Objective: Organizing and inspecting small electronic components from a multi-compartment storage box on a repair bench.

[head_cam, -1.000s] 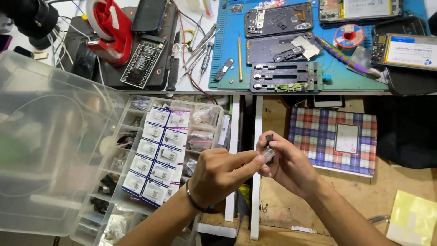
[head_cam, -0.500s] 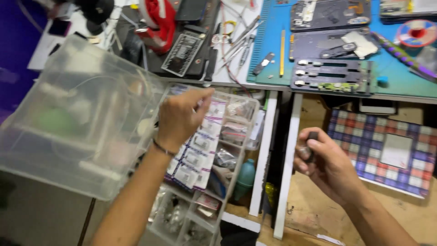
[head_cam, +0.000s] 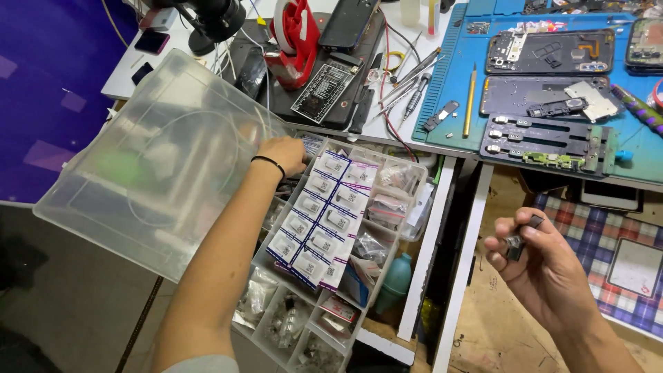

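- At the far-left corner of the clear plastic compartment organiser box, my left hand reaches in, fingers curled onto something I cannot make out, so whether it grips anything I cannot tell.
- Rows of small white blue-edged packets run lengthwise down the box, just beside that hand.
- Off the box's right edge, well apart, my right hand pinches a small dark metal part between thumb and fingertips.
- Its hinged clear lid stands open to the left.
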